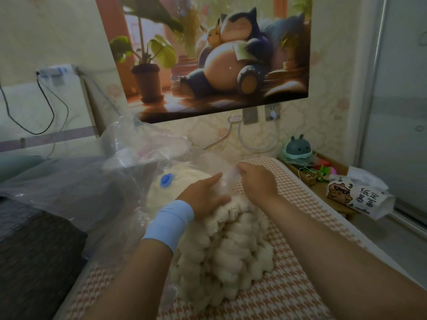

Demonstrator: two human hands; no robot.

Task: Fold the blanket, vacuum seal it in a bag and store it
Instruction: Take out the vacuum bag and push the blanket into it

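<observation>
Houndstooth bed cover (288,285) bearing the folded cream blanket (221,250). Its long axis runs away from the person, with the near end outside the clear vacuum bag (111,181) and the far end inside. Left hand (203,195), fingers nearly straight, rests on the blanket at the bag mouth. Right hand (258,181), just beside it, pinches the bag's film. The mouth probably has to be drawn toward the person. Blue valve (166,180) lies beyond the left hand. Tissue pack (355,195) and toy (298,148) stand right, off the path; poster (208,54) behind.
</observation>
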